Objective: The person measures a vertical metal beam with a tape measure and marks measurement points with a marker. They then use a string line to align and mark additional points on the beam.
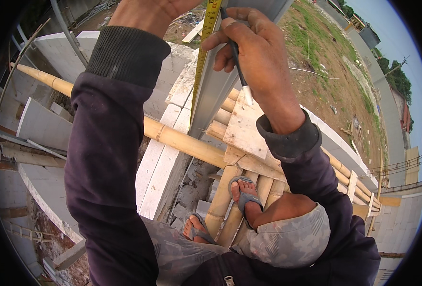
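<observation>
My right hand [261, 45] is closed around a slim black marker [236, 57] with a white end. Its upper tip meets the grey metal channel [220, 88], right beside the tape edge. A yellow tape measure [199, 76] runs lengthwise along that channel, pulled out straight. My left hand [149, 14] is at the top edge, left of the tape; its fingers are cut off by the frame, so what they hold is hidden. The channel's lower end comes down near a bamboo pole and the top of a white block wall [161, 159].
Below me, my sandalled feet stand on bamboo scaffold poles [225, 205]. A wooden board [245, 128] lies beside the channel. One long bamboo pole [184, 143] crosses the wall. Rubble [192, 188] fills the gap below. Curved white block walls [44, 195] lie left, grassy ground [325, 57] right.
</observation>
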Available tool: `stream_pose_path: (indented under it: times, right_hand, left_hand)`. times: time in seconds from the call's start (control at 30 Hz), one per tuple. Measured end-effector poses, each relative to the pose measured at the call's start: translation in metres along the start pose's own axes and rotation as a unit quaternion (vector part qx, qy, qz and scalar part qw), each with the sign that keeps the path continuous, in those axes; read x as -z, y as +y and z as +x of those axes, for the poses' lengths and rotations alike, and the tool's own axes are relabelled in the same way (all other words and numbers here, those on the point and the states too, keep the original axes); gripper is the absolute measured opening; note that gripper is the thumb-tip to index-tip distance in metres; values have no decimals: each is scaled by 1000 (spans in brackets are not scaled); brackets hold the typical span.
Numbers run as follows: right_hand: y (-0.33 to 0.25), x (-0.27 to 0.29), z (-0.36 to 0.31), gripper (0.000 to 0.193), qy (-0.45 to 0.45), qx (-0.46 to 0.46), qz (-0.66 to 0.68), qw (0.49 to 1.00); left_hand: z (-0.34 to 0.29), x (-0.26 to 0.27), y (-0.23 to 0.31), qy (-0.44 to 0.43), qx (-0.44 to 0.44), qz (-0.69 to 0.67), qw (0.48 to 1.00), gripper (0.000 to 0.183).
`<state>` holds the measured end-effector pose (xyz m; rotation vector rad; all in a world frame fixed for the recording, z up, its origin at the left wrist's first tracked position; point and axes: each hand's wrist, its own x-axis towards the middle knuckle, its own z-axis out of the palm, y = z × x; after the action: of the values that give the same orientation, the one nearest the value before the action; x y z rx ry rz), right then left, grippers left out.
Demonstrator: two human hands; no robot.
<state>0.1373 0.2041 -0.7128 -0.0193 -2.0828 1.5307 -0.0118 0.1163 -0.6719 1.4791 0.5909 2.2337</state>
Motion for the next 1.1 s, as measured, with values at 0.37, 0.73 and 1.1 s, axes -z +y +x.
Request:
stream_pose_path:
  times: [0.37,0.73,1.1]
  right_hand:
    - [-2,2,0,40,-1,3,-8,1000]
    - [-1,2,0,39,3,7,-7,1000]
    - [-3,9,-7,45,2,-2,-8,1000]
  left_hand:
    - [-3,-3,-2,1,-1,-2,1000,22]
    - [1,-6,-1,-3,5,-9,1000,23]
    - [8,-4,2,-7,11,-20,1000,23]
